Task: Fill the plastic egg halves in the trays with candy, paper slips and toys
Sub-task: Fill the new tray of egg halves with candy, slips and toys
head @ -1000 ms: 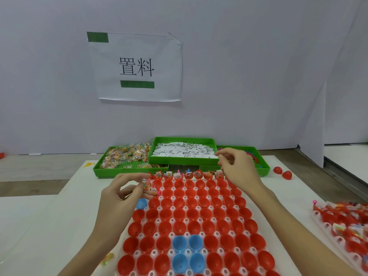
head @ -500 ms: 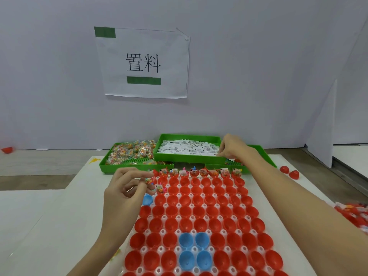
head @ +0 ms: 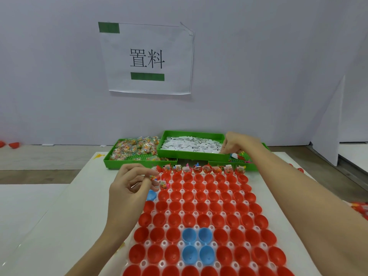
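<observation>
L hand [head: 129, 188] pinches candy [head: 154, 177] over egg tray [head: 199, 216]; R hand [head: 236, 143] grip unclear.

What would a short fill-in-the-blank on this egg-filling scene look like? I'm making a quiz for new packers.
1. The middle green bin holds white ____.
2. Most egg halves in the tray are red; a block of four near the front is ____.
3. The right hand reaches toward the green bins, while the left hand holds a small ____ piece near the tray's far left corner.
4. Only the ____ row of egg halves is filled all the way across.

Missing words: paper slips; blue; candy; farthest
</observation>
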Demonstrator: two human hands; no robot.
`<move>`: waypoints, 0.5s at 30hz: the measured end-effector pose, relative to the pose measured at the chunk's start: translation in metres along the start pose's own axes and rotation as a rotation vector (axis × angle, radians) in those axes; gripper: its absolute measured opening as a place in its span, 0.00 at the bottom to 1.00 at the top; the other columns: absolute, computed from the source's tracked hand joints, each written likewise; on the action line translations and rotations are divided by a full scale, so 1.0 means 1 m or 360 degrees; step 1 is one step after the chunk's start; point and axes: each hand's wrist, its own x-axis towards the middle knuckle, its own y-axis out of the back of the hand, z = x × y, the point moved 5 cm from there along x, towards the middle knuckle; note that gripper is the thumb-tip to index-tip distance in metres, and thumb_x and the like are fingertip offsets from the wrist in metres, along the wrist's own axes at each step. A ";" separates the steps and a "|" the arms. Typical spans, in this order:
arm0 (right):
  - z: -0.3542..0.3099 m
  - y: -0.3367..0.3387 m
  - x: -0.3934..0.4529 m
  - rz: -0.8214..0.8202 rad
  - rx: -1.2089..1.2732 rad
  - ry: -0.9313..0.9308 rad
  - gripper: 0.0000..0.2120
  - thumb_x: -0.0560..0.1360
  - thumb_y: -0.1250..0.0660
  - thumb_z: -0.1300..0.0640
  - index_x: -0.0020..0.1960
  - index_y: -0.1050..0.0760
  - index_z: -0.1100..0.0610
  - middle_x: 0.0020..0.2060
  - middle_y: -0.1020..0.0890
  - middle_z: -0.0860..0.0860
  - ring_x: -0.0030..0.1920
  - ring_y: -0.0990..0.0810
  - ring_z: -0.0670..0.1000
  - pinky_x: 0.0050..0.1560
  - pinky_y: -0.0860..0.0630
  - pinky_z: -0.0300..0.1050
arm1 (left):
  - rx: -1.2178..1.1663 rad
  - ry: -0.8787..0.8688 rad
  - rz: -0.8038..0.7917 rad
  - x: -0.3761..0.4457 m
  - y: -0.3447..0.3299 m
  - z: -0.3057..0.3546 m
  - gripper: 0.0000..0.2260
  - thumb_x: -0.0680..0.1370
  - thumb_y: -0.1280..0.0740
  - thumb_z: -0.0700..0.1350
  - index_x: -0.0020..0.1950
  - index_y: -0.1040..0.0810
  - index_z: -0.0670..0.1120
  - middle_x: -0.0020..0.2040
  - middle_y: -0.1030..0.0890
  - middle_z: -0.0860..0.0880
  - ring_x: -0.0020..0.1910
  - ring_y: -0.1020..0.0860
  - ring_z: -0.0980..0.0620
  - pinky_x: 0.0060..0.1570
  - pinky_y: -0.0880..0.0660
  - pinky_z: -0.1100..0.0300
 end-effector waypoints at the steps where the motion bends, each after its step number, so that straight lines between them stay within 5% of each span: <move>1: 0.001 0.001 0.000 0.0017 0.0006 0.0036 0.22 0.79 0.29 0.50 0.65 0.23 0.65 0.60 0.19 0.59 0.56 0.18 0.59 0.59 0.20 0.50 | 0.0000 -0.0004 0.0004 0.001 0.001 0.000 0.17 0.78 0.32 0.27 0.44 0.14 0.48 0.50 0.22 0.54 0.39 0.14 0.47 0.42 0.19 0.66; 3: 0.004 0.001 0.001 0.0059 0.0046 0.0098 0.21 0.80 0.30 0.50 0.62 0.21 0.67 0.63 0.19 0.60 0.60 0.18 0.60 0.63 0.20 0.55 | 0.0012 -0.0003 0.0008 0.001 0.002 0.000 0.17 0.78 0.32 0.27 0.45 0.14 0.48 0.50 0.22 0.54 0.38 0.14 0.48 0.42 0.19 0.66; 5: 0.008 0.000 0.002 0.0106 0.0107 0.0169 0.18 0.81 0.32 0.52 0.53 0.20 0.70 0.55 0.17 0.58 0.49 0.17 0.56 0.54 0.19 0.49 | 0.0024 0.0004 0.0004 0.000 0.001 0.000 0.17 0.78 0.33 0.28 0.45 0.14 0.49 0.50 0.22 0.54 0.39 0.14 0.48 0.42 0.19 0.67; 8: 0.013 -0.003 -0.002 0.0189 0.0180 0.0214 0.16 0.82 0.34 0.55 0.40 0.25 0.64 0.40 0.25 0.60 0.34 0.30 0.52 0.39 0.25 0.41 | 0.0041 0.0006 -0.0005 0.000 0.001 0.001 0.16 0.79 0.33 0.28 0.46 0.15 0.49 0.50 0.22 0.54 0.39 0.14 0.50 0.42 0.19 0.68; 11: 0.016 -0.010 -0.004 0.0258 0.0242 0.0282 0.16 0.84 0.36 0.54 0.51 0.22 0.68 0.46 0.19 0.58 0.43 0.24 0.53 0.49 0.23 0.49 | 0.0052 0.0014 -0.0006 0.000 0.000 0.001 0.16 0.79 0.33 0.28 0.46 0.15 0.48 0.51 0.22 0.53 0.39 0.14 0.50 0.42 0.19 0.67; 15: 0.017 -0.013 -0.012 0.0460 0.0260 0.0383 0.05 0.83 0.35 0.54 0.51 0.24 0.55 0.38 0.23 0.49 0.35 0.26 0.46 0.36 0.30 0.40 | 0.0071 0.0030 -0.0023 -0.002 -0.001 0.002 0.15 0.79 0.33 0.28 0.46 0.14 0.47 0.51 0.22 0.54 0.39 0.15 0.49 0.41 0.19 0.68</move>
